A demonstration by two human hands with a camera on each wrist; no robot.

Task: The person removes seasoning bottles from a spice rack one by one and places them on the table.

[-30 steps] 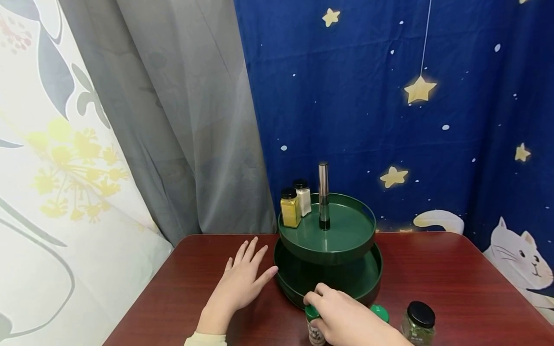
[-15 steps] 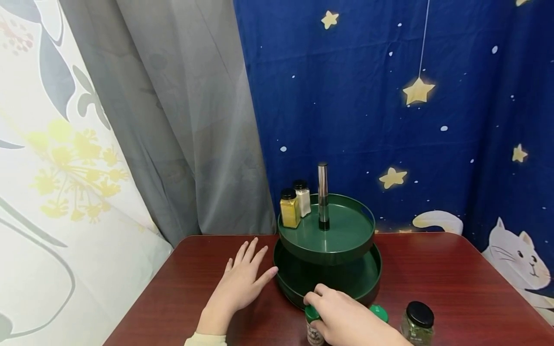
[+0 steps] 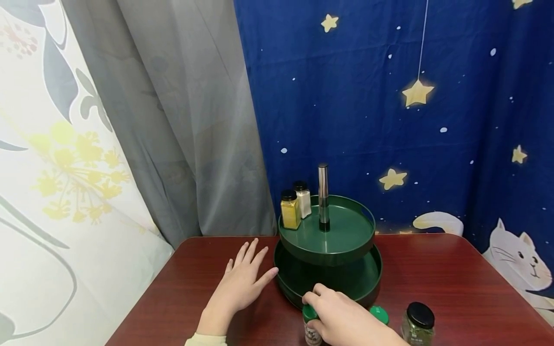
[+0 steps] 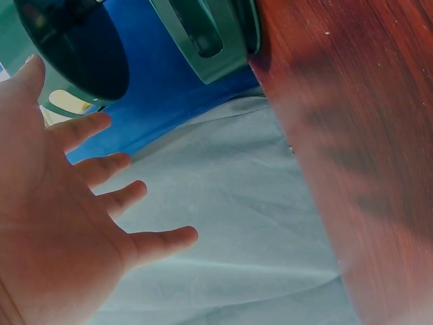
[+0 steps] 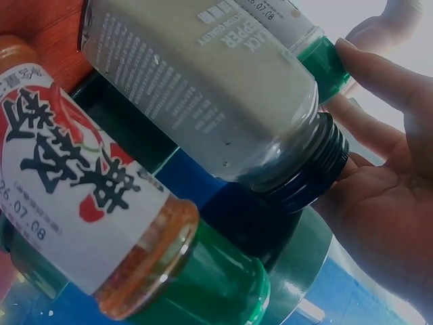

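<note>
As far as I can see from over here, the right hand (image 3: 346, 315) has its thumb and fingers pinched on the green cap (image 3: 309, 312) of a small shaker (image 3: 312, 334), which is on the person's side of the two-tier stand (image 3: 327, 258); whether its base touches the desk (image 3: 433, 269) I can't tell. The left hand (image 3: 242, 284) holds nothing, its fingers spread wide beside the stand. Since a yellow jar (image 3: 290, 215) and a white jar (image 3: 305, 204) sit upright on the upper tray (image 3: 350, 233), I'd judge the stand partly loaded, with gripping this shaker the step in hand. To my eye, the next move calls for a firm pinch, a lift clear of the tray rims, and care around its neighbours: another green cap (image 3: 379, 315), a black-capped jar (image 3: 418, 327) and the black pepper jar (image 5: 203, 88) right by the hand.
</note>
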